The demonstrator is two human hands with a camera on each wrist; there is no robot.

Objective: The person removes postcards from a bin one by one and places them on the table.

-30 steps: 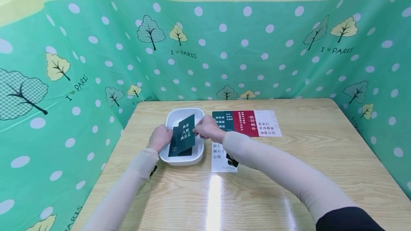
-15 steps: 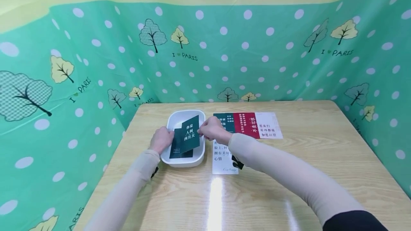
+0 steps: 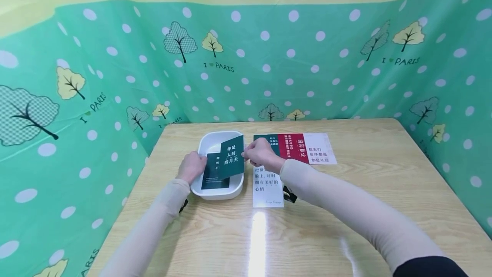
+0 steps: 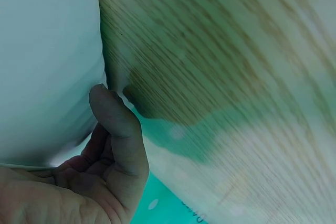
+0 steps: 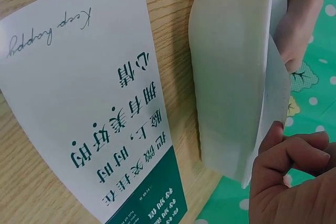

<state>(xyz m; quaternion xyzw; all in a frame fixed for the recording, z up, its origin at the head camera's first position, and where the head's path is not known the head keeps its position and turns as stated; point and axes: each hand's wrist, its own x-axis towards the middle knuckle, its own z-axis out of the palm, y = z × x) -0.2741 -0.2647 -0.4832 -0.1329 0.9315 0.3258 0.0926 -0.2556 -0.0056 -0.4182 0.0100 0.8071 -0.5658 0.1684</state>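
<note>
A white plastic basin [image 3: 226, 194] stands at the left of the table. My left hand [image 3: 192, 166] grips its left rim, with fingers against the outer wall [image 4: 47, 72] in the left wrist view. Between the thumb and fingers of my right hand [image 3: 261, 154] is the right edge of a dark green card [image 3: 233, 161] with white Chinese writing. This card is tilted over the basin's right half. Beneath it, another dark green card [image 3: 215, 181] lies inside the basin, partly covered. In the right wrist view, my right hand [image 5: 294, 174] is beside the basin's rim.
Right of the basin, a row on the wooden table holds green cards [image 3: 273, 139], a red card [image 3: 291, 146] and a white card [image 3: 320, 149]. Another white card [image 3: 267, 193] lies in front. A green dotted cloth [image 3: 326, 80] hangs around the back and sides.
My right hand has drawn the dark green card rightward, uncovering more of the card beneath and some of its writing. My left hand stays at the basin's left rim.
</note>
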